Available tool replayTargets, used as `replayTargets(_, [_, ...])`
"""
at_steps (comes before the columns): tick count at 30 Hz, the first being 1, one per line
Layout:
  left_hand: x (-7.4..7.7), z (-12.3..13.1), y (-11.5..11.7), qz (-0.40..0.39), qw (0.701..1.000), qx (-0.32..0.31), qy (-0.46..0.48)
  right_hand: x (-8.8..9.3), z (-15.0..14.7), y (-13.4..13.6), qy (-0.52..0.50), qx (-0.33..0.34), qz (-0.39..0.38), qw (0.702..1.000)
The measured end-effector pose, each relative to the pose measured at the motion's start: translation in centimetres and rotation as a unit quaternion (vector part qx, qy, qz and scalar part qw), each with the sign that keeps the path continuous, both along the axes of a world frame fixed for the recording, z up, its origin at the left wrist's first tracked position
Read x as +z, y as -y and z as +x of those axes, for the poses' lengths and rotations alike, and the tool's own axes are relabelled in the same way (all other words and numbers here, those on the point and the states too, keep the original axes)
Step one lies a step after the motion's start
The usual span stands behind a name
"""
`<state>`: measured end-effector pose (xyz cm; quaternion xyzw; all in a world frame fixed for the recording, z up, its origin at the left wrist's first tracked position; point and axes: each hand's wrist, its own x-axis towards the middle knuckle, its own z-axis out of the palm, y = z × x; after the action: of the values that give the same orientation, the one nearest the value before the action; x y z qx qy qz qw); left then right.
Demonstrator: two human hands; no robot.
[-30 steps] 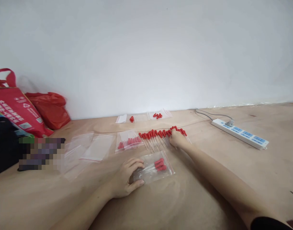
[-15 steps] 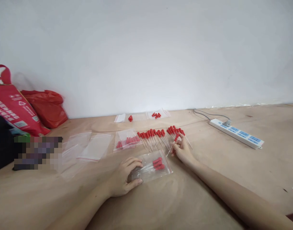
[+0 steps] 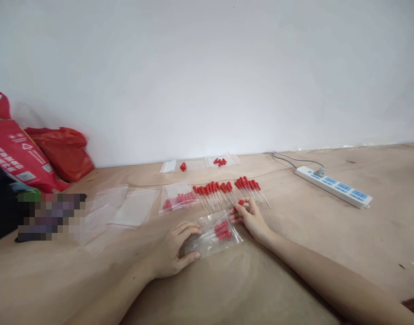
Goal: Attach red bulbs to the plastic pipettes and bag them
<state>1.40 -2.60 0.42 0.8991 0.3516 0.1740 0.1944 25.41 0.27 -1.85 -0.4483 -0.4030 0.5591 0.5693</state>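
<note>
My left hand grips the open end of a clear zip bag lying on the wooden surface; several red-capped droppers lie inside it. My right hand pinches one red-capped dropper at the bag's right edge, its red bulb showing above my fingers. Just beyond my right hand a row of loose red-capped droppers lies side by side.
A filled zip bag and empty clear bags lie to the left. Two small bags with red caps sit by the white wall. A white power strip lies at right. A red tote and a red plastic bag stand far left.
My right hand left the row of loose droppers with one dropper pinched in it and drew back toward the bag. My left hand stayed on the bag.
</note>
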Motion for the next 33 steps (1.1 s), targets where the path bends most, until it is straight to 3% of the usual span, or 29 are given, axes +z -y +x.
replayTargets(6, [0.2,0.0,0.1,0.000,1.000,-0.001,0.011,0.0,0.5,0.1,0.098,0.122,-0.005,0.988])
replayTargets(20, [0.5,0.2,0.1,0.001,1.000,-0.004,0.000,-1.2,0.5,-0.3,0.148,0.210,-0.004,0.966])
replayTargets(24, [0.4,0.1,0.1,0.000,1.000,-0.007,0.009,-1.4,0.7,-0.6,0.181,0.169,0.005,0.969])
replayTargets(27, [0.1,0.0,0.1,0.001,1.000,0.001,0.022,-1.1,1.6,-1.9,0.270,0.075,0.043,0.959])
replayTargets(30, [0.0,-0.1,0.1,-0.001,1.000,0.004,0.025,-0.1,2.7,-3.9,0.420,-0.024,0.107,0.901])
replayTargets(33, [0.0,-0.2,0.1,-0.006,1.000,0.001,0.017,1.0,3.0,-5.8,0.548,-0.060,0.087,0.830])
